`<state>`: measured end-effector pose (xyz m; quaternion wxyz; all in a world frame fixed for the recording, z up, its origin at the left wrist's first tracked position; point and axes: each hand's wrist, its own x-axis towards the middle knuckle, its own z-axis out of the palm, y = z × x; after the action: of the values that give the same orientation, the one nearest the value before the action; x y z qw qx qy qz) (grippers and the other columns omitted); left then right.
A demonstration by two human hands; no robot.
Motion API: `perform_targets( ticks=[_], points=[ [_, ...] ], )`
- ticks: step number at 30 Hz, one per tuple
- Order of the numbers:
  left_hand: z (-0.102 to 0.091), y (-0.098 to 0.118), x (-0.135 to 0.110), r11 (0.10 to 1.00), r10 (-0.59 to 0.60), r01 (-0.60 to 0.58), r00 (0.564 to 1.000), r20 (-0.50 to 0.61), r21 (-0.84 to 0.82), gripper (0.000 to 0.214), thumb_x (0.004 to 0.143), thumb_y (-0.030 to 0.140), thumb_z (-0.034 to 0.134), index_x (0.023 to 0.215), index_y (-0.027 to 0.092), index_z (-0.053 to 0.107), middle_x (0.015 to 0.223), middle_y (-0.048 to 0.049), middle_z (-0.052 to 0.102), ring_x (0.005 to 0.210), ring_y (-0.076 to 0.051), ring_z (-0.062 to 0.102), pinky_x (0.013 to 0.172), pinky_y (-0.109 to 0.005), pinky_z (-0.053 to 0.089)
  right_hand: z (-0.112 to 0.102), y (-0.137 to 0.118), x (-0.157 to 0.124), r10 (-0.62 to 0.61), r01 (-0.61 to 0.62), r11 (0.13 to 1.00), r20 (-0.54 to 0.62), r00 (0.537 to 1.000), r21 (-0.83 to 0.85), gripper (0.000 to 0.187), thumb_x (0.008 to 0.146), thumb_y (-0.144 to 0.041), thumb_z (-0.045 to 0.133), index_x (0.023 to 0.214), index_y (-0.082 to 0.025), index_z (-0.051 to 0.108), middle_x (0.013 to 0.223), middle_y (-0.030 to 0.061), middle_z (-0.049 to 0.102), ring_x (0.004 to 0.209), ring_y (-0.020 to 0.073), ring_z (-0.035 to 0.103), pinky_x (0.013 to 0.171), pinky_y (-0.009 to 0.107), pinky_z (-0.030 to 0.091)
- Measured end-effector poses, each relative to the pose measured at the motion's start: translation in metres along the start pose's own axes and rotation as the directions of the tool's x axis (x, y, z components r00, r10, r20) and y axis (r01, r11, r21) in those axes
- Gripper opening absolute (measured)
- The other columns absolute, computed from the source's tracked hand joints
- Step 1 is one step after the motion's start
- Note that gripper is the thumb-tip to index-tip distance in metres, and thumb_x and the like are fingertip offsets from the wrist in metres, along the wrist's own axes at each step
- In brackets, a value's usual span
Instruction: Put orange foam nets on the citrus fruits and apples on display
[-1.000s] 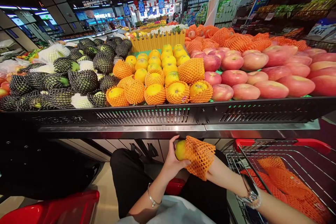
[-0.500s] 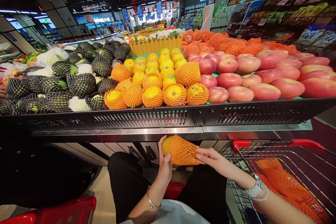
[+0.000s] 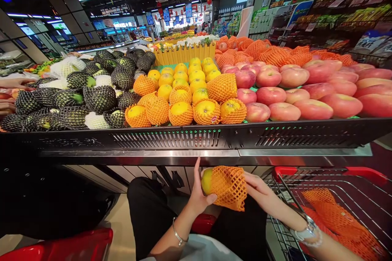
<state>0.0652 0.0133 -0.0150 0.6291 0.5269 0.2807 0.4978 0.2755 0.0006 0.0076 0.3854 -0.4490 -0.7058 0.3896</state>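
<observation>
Below the front edge of the fruit stand, my left hand grips a yellow-orange fruit that sits partly inside an orange foam net sleeve. My right hand is closed on the sleeve's right end. My left wrist carries a thin bracelet and my right wrist a watch. On the stand above lie more oranges in net sleeves and bare yellow oranges.
A black display stand holds dark-netted green fruit on the left and pink apples on the right. A wire cart with red handle stands at right, holding orange net sleeves. Another person's hand shows far left.
My right hand has pulled the net sleeve along the fruit, first stretching it long, now bunching it at the right while my left hand keeps hold of the fruit.
</observation>
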Motion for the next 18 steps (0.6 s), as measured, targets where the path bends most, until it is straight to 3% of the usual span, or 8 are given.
perform_targets(
  ticks=[5, 9, 13, 16, 18],
  points=[
    [0.002, -0.001, -0.001, 0.999, -0.051, 0.053, 0.994, 0.1, -0.013, 0.128, 0.07, 0.056, 0.073, 0.146, 0.023, -0.026, 0.125, -0.0138, 0.049, 0.121, -0.028, 0.049, 0.109, -0.043, 0.03, 0.004, -0.005, -0.003, -0.159, 0.171, 0.981, 0.119, 0.98, -0.093, 0.036, 0.096, -0.044, 0.042, 0.104, -0.022, 0.069, 0.109, 0.0121, 0.067, 0.105, 0.0247, 0.061, 0.095, 0.038, 0.051],
    [0.006, -0.018, -0.006, 0.963, -0.153, 0.154, 0.988, 0.018, -0.223, 0.124, 0.072, 0.052, 0.073, 0.147, 0.031, -0.023, 0.125, -0.0092, 0.052, 0.121, -0.025, 0.051, 0.111, -0.042, 0.029, 0.009, 0.005, 0.001, -0.055, 0.064, 0.997, 0.152, 0.987, -0.053, 0.04, 0.092, -0.043, 0.052, 0.125, -0.021, 0.06, 0.131, 0.013, 0.056, 0.123, 0.0273, 0.052, 0.107, 0.044, 0.042],
    [0.015, -0.031, -0.006, 0.85, -0.29, 0.21, 0.952, -0.096, -0.483, 0.124, 0.063, 0.049, 0.081, 0.15, 0.036, -0.007, 0.129, -0.0086, 0.055, 0.121, -0.026, 0.053, 0.105, -0.04, 0.037, 0.008, 0.011, 0.007, 0.052, -0.049, 0.999, 0.17, 0.984, -0.023, 0.049, 0.092, -0.042, 0.053, 0.135, -0.02, 0.052, 0.133, 0.0116, 0.056, 0.122, 0.0272, 0.054, 0.104, 0.043, 0.044],
    [0.018, -0.028, -0.001, 0.802, -0.384, 0.206, 0.897, -0.22, -0.561, 0.105, 0.066, 0.046, 0.078, 0.149, 0.034, 0.015, 0.135, -0.0092, 0.053, 0.122, -0.027, 0.053, 0.098, -0.038, 0.045, 0.002, 0.007, 0.01, 0.107, -0.102, 0.994, 0.187, 0.977, -0.036, 0.052, 0.093, -0.045, 0.048, 0.137, -0.018, 0.05, 0.128, 0.0115, 0.061, 0.112, 0.0272, 0.062, 0.095, 0.04, 0.052],
    [0.017, -0.025, 0.001, 0.795, -0.4, 0.176, 0.872, -0.283, -0.581, 0.092, 0.07, 0.047, 0.073, 0.147, 0.032, 0.025, 0.139, -0.0091, 0.05, 0.124, -0.028, 0.052, 0.096, -0.038, 0.047, -0.002, 0.003, 0.011, 0.092, -0.072, 0.989, 0.163, 0.982, -0.126, 0.047, 0.096, -0.044, 0.043, 0.132, -0.017, 0.055, 0.125, 0.0118, 0.064, 0.108, 0.0275, 0.065, 0.094, 0.041, 0.052]
  ],
)
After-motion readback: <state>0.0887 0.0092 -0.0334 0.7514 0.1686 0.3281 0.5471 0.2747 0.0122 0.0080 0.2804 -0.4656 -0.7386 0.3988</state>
